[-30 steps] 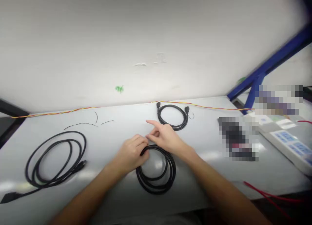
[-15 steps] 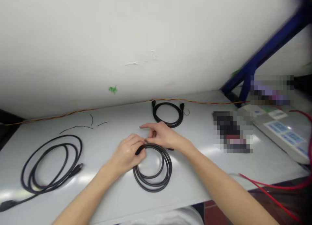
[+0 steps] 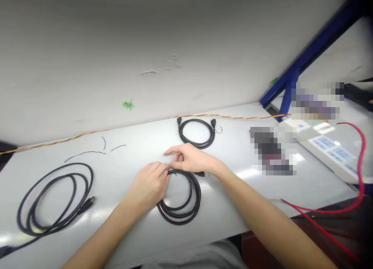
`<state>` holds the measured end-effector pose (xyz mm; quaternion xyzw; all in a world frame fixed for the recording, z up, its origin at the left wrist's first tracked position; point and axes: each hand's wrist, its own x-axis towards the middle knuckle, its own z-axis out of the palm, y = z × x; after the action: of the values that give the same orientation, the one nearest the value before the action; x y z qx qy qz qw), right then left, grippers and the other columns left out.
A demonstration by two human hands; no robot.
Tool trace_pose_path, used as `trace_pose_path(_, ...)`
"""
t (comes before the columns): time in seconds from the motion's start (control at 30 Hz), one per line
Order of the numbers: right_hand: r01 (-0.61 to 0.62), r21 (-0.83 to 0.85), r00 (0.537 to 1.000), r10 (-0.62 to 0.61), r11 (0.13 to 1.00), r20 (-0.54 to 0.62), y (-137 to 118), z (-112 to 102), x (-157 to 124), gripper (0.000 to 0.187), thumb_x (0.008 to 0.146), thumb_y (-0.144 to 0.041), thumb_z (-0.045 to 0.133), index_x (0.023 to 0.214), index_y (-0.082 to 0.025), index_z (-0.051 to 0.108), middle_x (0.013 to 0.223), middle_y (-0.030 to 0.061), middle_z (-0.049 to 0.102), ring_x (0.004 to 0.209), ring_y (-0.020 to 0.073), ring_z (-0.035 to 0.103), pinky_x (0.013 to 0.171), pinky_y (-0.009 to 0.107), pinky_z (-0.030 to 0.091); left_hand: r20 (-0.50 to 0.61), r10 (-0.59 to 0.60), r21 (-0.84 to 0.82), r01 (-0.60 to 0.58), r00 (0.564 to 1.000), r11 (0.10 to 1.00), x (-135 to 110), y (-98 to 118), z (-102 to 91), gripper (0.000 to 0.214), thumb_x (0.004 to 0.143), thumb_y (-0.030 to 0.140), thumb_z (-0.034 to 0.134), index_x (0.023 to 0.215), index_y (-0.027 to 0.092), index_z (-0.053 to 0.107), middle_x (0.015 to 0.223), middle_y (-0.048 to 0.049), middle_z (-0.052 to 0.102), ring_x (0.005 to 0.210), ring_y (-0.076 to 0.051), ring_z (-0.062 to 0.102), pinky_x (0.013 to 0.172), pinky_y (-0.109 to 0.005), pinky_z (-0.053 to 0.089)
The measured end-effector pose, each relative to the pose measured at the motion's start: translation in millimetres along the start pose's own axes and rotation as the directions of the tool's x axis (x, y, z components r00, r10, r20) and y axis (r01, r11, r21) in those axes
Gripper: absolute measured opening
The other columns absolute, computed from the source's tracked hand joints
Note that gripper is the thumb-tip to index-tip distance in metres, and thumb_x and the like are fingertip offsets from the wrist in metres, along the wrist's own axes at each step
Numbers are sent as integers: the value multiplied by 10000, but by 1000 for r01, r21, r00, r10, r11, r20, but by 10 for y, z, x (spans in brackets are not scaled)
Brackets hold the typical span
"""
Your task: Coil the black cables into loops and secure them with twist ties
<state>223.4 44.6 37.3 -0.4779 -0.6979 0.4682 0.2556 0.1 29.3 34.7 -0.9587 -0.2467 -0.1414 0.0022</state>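
A coiled black cable lies on the grey-white table in front of me. My left hand is closed on the upper left of the coil, its fingertips bent over the strands. At the top of the loop my right hand meets the left fingertips, thumb and finger pinched together and the index finger stretched out. What the pinch holds is too small to make out. A short thin dark end pokes from the coil beside the fingers. One black plug of this cable shows under my right wrist.
Behind my hands lies a neatly coiled cable with two plugs. A looser coil is at left, near thin black wire pieces. At right are a blurred-out item, a pale machine, red wires and a blue frame.
The view has shifted slightly. My left fingers have closed further over the top of the coil, and a thin dark end now shows beside them. My right hand stays pinched there.
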Motion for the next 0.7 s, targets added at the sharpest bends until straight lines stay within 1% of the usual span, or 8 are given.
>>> trace_pose_path(0.1, 3, -47, 1000, -4, 999, -27, -19, 23, -16, 416, 872, -163, 697, 1288, -175, 715, 866, 18, 781, 772, 160, 717, 725, 251, 532, 8, -35, 107, 34, 999, 994, -38, 70, 38, 183, 1056, 188, 497, 1079, 120, 666, 1026, -125, 702, 876, -251, 649, 752, -398, 560)
trace_pose_path(0.17, 22, -78, 999, -25, 997, -36, -24, 36, -32, 403, 884, -158, 683, 1285, -179, 717, 879, 18, 782, 791, 157, 716, 742, 250, 527, -10, -84, 118, 85, 996, 989, -60, 98, 59, 200, 1057, 216, 512, 1160, 115, 651, 1068, -138, 697, 893, -259, 658, 743, -391, 564)
trace_pose_path(0.27, 43, -121, 998, -49, 992, -48, -26, 41, -58, 388, 889, -151, 671, 1270, -192, 729, 902, 21, 786, 805, 157, 716, 757, 248, 522, -43, -125, 49, 127, 991, 991, -79, 96, 81, 238, 1056, 236, 514, 1228, 138, 645, 1045, -127, 692, 891, -250, 667, 740, -374, 580)
trace_pose_path(0.33, 46, -147, 997, -56, 988, -61, -22, 32, -70, 393, 886, -140, 663, 1268, -202, 735, 897, 18, 788, 810, 160, 720, 765, 251, 520, -100, -134, -33, 131, 986, 991, -87, 68, 99, 259, 1050, 224, 529, 1273, 156, 643, 995, -101, 706, 856, -228, 678, 732, -355, 588)
trace_pose_path(0.43, 64, -158, 995, -74, 985, -60, -10, 15, -75, 401, 883, -125, 654, 1267, -204, 740, 867, 12, 787, 784, 159, 719, 766, 257, 522, -238, -98, -118, 72, 966, 990, -100, 5, 133, 279, 1025, 196, 599, 1301, 195, 644, 941, -54, 751, 815, -194, 711, 738, -324, 599)
trace_pose_path(0.5, 62, -134, 996, -70, 989, -58, -5, 13, -74, 396, 883, -141, 668, 1267, -203, 741, 842, 4, 782, 754, 153, 712, 765, 260, 526, -318, -46, -136, 2, 947, 991, -103, -34, 147, 241, 1001, 171, 640, 1238, 207, 671, 953, -40, 777, 827, -183, 734, 755, -316, 611)
trace_pose_path(0.6, 29, -99, 996, -37, 995, -78, -9, 34, -69, 392, 866, -152, 689, 1252, -186, 749, 771, -8, 761, 709, 154, 696, 759, 269, 528, -352, 15, -143, -70, 936, 987, -93, -68, 146, 167, 979, 143, 661, 1131, 201, 697, 972, -43, 788, 836, -176, 744, 748, -312, 621)
trace_pose_path(0.7, -1, -81, 993, -8, 997, -116, -25, 68, -63, 412, 849, -136, 683, 1253, -182, 748, 751, -16, 757, 721, 161, 702, 764, 270, 527, -353, 44, -134, -97, 934, 986, -77, -79, 136, 148, 976, 137, 655, 1101, 199, 704, 950, -47, 782, 818, -168, 738, 741, -308, 618)
